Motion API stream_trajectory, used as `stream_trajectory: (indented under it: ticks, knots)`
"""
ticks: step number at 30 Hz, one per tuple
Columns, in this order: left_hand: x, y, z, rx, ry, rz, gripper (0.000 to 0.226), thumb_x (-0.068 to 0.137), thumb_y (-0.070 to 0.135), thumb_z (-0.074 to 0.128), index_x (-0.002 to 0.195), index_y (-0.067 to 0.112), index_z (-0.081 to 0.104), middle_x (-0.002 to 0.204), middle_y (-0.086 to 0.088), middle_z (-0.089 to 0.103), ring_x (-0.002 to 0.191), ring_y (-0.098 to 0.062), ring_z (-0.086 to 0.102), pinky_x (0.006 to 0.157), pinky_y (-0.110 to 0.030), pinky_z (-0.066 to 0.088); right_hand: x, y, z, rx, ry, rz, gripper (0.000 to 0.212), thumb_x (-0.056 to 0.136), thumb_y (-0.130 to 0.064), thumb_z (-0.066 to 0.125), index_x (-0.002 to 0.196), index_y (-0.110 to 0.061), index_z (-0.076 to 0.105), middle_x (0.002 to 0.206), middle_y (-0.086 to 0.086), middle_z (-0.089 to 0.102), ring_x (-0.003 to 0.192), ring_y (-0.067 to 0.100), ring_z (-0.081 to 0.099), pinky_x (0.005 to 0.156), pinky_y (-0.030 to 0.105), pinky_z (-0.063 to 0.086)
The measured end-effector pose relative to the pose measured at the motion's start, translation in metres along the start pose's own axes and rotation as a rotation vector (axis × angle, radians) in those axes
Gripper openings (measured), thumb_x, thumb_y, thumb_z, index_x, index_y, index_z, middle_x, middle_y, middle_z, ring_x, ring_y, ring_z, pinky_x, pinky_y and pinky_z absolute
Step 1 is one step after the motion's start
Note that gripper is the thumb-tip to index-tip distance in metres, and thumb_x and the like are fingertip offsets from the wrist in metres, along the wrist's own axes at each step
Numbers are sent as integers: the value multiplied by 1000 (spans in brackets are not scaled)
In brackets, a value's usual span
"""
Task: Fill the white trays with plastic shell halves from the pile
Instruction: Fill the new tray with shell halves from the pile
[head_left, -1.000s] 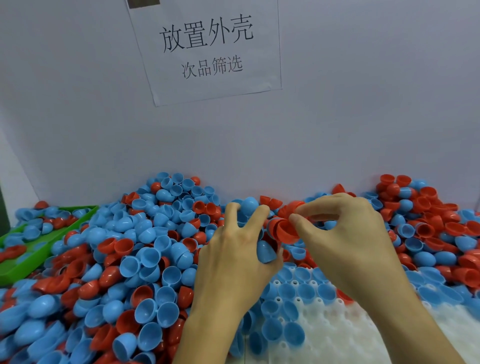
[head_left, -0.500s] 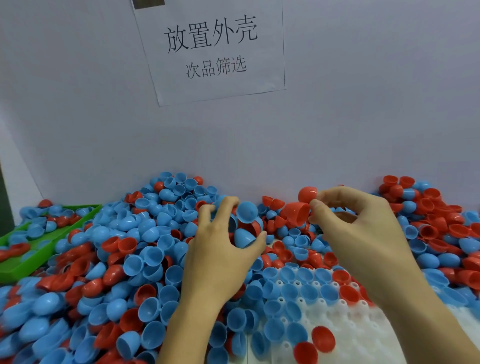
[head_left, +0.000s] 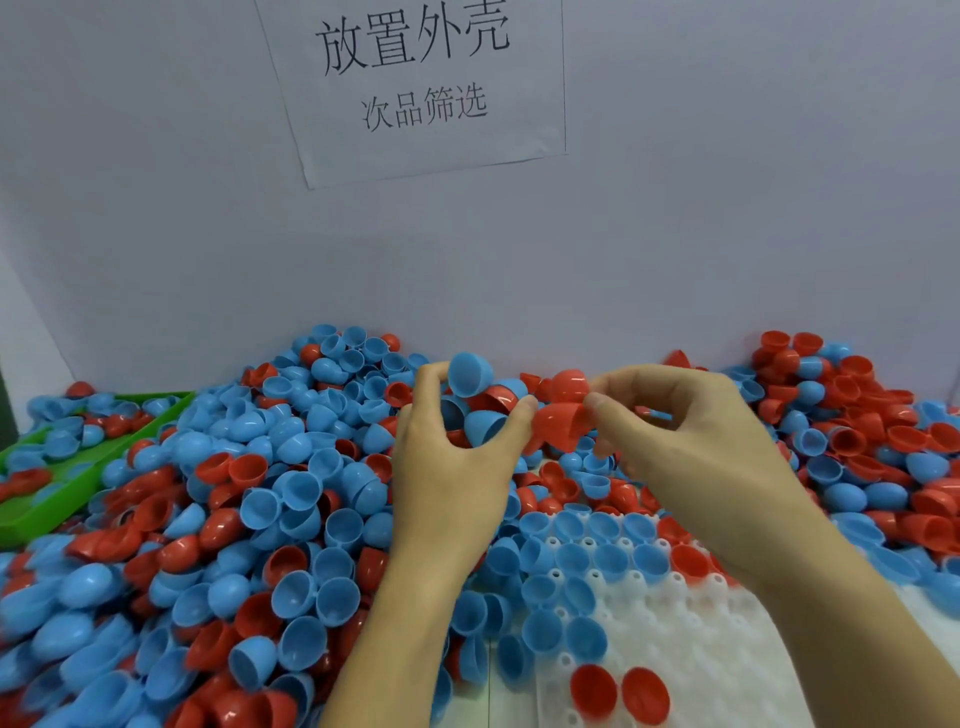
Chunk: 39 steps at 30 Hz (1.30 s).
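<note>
Head view — both hands raised over the pile (head_left: 249, 519) of blue and red shell halves, far too many to count, heaped against the back wall (head_left: 727, 208) and spilling left into a green tray (head_left: 31, 519). Left hand (head_left: 452, 483): fingers curled, thumb and fingertips closed round blue shell halves; one blue half (head_left: 470, 373) sits at the fingertips, dome up and tipped right, another blue half (head_left: 483, 426) held lower by the thumb, open side hidden. Right hand (head_left: 691, 447): thumb and forefinger pinch red shell halves — one red half (head_left: 569, 385) dome up, a second red half (head_left: 558, 427) below it, mouth facing down and left, its axis slanting. The two hands nearly touch at the fingertips. White tray (head_left: 701, 649) lies on the surface in front, partly under the right forearm. Seated halves all sit mouth up: far rows mostly blue with two red among them visible, further blue ones down the left side, and two red halves (head_left: 618, 693) side by side at the near edge. Exact blue count uncertain, pile overlaps the tray edge. Paper sign (head_left: 415, 83) with printed characters on the wall above.
</note>
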<state>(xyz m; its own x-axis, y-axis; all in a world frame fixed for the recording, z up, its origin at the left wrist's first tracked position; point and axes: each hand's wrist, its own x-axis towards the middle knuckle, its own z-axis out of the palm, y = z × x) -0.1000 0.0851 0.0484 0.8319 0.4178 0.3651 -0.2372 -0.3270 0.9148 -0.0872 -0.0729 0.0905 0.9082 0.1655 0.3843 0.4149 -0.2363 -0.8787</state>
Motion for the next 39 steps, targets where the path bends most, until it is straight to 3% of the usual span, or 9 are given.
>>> stream_trajectory:
  ticks: [3, 7, 14, 21, 28, 30, 33, 36, 39]
  knots:
    - [-1, 2, 3, -23, 46, -28, 37, 81, 55, 72, 108, 41, 52, 112, -3, 65, 105, -24, 64, 90, -46, 57, -1, -1, 3, 24, -20, -4, 18, 93, -19, 64, 79, -25, 73, 61, -15, 68, 52, -5, 61, 51, 5, 44]
    - [0, 4, -1, -38, 68, -59, 34, 78, 58, 70, 103, 44, 52, 110, -8, 65, 100, -34, 65, 84, -54, 58, -2, -2, 4, 27, -63, 14, 15, 92, -19, 64, 81, -23, 74, 65, -14, 71, 57, -3, 65, 54, 5, 45]
    - [0, 6, -2, -28, 96, -101, 34, 79, 58, 71, 104, 44, 51, 113, -8, 63, 101, -33, 65, 80, -55, 59, -2, -2, 8, 19, -111, 36, 12, 85, -16, 66, 85, -24, 76, 69, -12, 74, 68, -1, 71, 62, 6, 50]
    - [0, 5, -2, -44, 107, -110, 37, 79, 58, 69, 108, 43, 51, 115, -3, 62, 102, -27, 64, 79, -53, 60, -3, -4, 13, 22, -81, 14, 26, 66, -49, 79, 82, -28, 76, 70, -13, 74, 67, 3, 72, 66, 11, 56]
    - [1, 3, -2, -42, 77, -93, 31, 81, 53, 71, 104, 43, 52, 113, 6, 62, 106, -15, 60, 89, -41, 54, -1, -1, 7, -103, 53, -112, 8, 84, -34, 72, 77, -31, 70, 64, -16, 70, 57, 0, 66, 52, 7, 46]
    - [2, 2, -4, -53, 78, -95, 32, 83, 50, 72, 106, 41, 53, 114, 8, 60, 108, -11, 57, 86, -34, 50, -2, 3, -8, -269, -17, -116, 12, 84, -29, 72, 72, -27, 71, 63, -12, 69, 56, 1, 64, 50, 10, 46]
    - [5, 2, -9, -70, 59, -86, 30, 83, 50, 72, 104, 40, 53, 112, 7, 60, 104, -10, 58, 80, -30, 48, -6, 15, -24, -708, -289, -6, 15, 85, -22, 70, 70, -23, 71, 68, -8, 69, 63, 7, 64, 59, 22, 52]
    - [5, 3, -11, -68, 25, -79, 30, 82, 50, 73, 103, 38, 54, 112, 4, 62, 103, -12, 61, 84, -34, 52, -14, 34, -20, -975, -534, 167, 14, 86, -20, 68, 74, -14, 67, 76, 2, 69, 60, 15, 57, 55, 30, 47]
    - [4, 6, -10, -58, 6, -74, 31, 82, 51, 72, 102, 37, 53, 113, 1, 63, 103, -15, 61, 86, -38, 54, -19, 49, -8, -1127, -611, 184, 7, 86, -13, 62, 86, -9, 69, 86, 8, 66, 73, 23, 63, 61, 38, 52]
